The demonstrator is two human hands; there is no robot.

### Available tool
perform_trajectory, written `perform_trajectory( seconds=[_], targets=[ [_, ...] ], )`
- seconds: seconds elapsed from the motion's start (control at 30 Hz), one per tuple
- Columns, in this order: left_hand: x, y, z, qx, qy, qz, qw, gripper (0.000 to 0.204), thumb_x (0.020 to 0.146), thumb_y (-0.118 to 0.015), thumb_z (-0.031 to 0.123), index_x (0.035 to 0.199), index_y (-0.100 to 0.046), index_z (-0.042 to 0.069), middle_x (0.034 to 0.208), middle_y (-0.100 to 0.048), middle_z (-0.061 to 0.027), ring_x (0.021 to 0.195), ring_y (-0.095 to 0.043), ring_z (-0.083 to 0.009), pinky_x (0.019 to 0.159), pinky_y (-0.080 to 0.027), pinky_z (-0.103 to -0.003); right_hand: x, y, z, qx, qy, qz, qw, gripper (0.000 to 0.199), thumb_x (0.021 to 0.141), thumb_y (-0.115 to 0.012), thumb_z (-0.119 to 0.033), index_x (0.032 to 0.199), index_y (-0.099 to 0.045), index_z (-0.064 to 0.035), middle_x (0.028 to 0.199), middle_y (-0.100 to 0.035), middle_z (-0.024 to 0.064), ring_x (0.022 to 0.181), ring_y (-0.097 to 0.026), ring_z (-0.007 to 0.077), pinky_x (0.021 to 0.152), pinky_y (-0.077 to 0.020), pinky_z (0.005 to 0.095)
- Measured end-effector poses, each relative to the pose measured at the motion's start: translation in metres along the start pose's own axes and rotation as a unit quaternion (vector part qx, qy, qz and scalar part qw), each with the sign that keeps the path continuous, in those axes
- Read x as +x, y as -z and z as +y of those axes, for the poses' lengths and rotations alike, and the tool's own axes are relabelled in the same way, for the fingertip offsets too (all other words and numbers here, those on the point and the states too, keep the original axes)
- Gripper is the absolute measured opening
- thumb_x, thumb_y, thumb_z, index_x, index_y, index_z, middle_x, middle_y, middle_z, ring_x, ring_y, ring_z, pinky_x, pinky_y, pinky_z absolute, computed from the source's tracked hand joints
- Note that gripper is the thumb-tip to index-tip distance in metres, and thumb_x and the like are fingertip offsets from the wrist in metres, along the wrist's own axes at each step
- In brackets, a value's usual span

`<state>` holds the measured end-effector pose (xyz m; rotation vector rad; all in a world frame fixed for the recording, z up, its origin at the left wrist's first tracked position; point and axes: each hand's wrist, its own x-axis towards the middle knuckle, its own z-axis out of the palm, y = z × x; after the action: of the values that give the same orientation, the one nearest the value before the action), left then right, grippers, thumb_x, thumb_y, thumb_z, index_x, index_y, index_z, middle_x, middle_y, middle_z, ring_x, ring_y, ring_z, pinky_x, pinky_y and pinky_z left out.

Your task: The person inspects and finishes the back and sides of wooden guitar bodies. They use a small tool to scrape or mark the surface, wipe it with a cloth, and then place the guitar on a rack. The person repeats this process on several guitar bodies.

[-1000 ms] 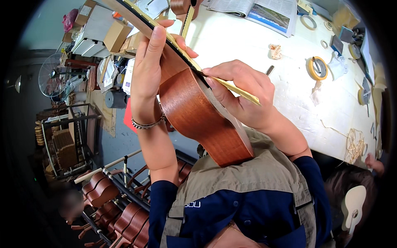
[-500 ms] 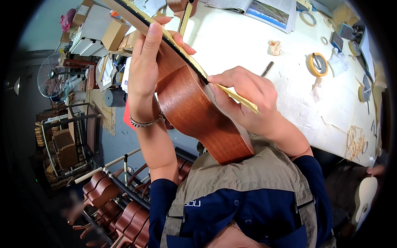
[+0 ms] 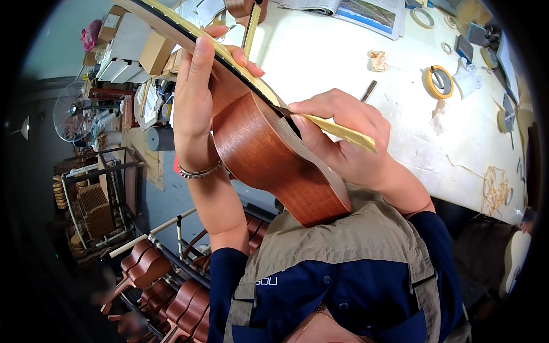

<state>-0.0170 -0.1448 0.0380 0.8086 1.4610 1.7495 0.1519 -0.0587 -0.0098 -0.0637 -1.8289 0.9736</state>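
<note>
A brown wooden ukulele [image 3: 266, 151] rests its lower end against my apron, and its neck rises toward the upper left. Around the neck my left hand [image 3: 194, 94] is wrapped, thumb on the near side and fingertips on the far side. Yellow masking tape [image 3: 243, 67] runs along the dark-edged fretboard. My right hand [image 3: 354, 128] pinches a strip of the tape [image 3: 340, 130] between thumb and fingers at the body end of the fretboard, and the strip's free end sticks out past the hand. Dark fretboard shows beside the pinching fingers.
On the white table lie a yellow tape roll [image 3: 438, 82], a dark pen-like tool [image 3: 369, 90], crumpled tape [image 3: 377, 60], an open magazine [image 3: 366, 17] and tangled strips [image 3: 494, 188]. Another instrument [image 3: 240, 8] lies at the far edge. Racked ukulele bodies [image 3: 186, 306] stand lower left.
My right hand has shifted slightly right with the tape strip, and more dark fretboard end shows by its fingers. The neck and left hand have moved slightly left.
</note>
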Motion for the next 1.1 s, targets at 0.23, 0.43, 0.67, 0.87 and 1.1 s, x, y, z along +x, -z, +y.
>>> perform_trajectory(
  seconds=[0.23,0.43,0.67,0.87,1.1],
  targets=[
    [0.001,0.000,0.002,-0.002,0.001,-0.013,1.000,0.039,0.097,-0.037,0.037,0.118,-0.041,0.004,0.079,-0.056,-0.0096,0.075,-0.064,-0.0244,0.069,-0.054,-0.037,0.009,-0.010,0.004,0.011,0.003,0.019,1.000,0.010,0.076,-0.068,-0.001,0.085,-0.063,-0.0026,0.072,-0.062,0.0080,0.056,-0.058,0.0168,0.048,-0.0447,0.0242],
    [0.001,0.000,0.001,0.004,-0.007,-0.015,1.000,0.040,0.097,-0.037,0.037,0.118,-0.041,0.003,0.080,-0.056,-0.0102,0.075,-0.064,-0.0250,0.067,-0.054,-0.037,0.011,-0.013,0.004,0.011,0.009,0.029,0.999,0.008,0.078,-0.066,-0.002,0.086,-0.064,-0.0009,0.073,-0.064,0.0088,0.055,-0.058,0.0149,0.048,-0.0446,0.0227],
    [0.002,-0.001,0.000,0.000,-0.012,-0.015,1.000,0.040,0.097,-0.038,0.037,0.117,-0.041,0.002,0.079,-0.056,-0.0105,0.074,-0.064,-0.0251,0.067,-0.054,-0.037,0.012,-0.012,0.003,0.007,0.003,0.025,1.000,0.008,0.079,-0.065,-0.002,0.086,-0.064,-0.0014,0.073,-0.063,0.0085,0.055,-0.058,0.0153,0.049,-0.0451,0.0232],
    [0.002,0.000,-0.001,-0.002,-0.004,-0.011,1.000,0.040,0.097,-0.038,0.037,0.117,-0.041,0.003,0.079,-0.056,-0.0103,0.074,-0.063,-0.0247,0.067,-0.054,-0.037,0.012,-0.013,0.003,0.001,-0.006,0.015,1.000,0.007,0.079,-0.065,-0.002,0.086,-0.064,-0.0014,0.071,-0.062,0.0082,0.054,-0.057,0.0154,0.048,-0.0443,0.0233],
    [0.001,0.002,-0.003,-0.005,-0.001,-0.005,1.000,0.039,0.097,-0.038,0.037,0.117,-0.042,0.003,0.079,-0.056,-0.0100,0.075,-0.063,-0.0242,0.069,-0.053,-0.036,-0.002,-0.010,0.005,-0.007,-0.006,-0.008,1.000,0.010,0.076,-0.066,0.001,0.085,-0.062,-0.0012,0.070,-0.061,0.0079,0.053,-0.057,0.0157,0.048,-0.0440,0.0232]
  ],
)
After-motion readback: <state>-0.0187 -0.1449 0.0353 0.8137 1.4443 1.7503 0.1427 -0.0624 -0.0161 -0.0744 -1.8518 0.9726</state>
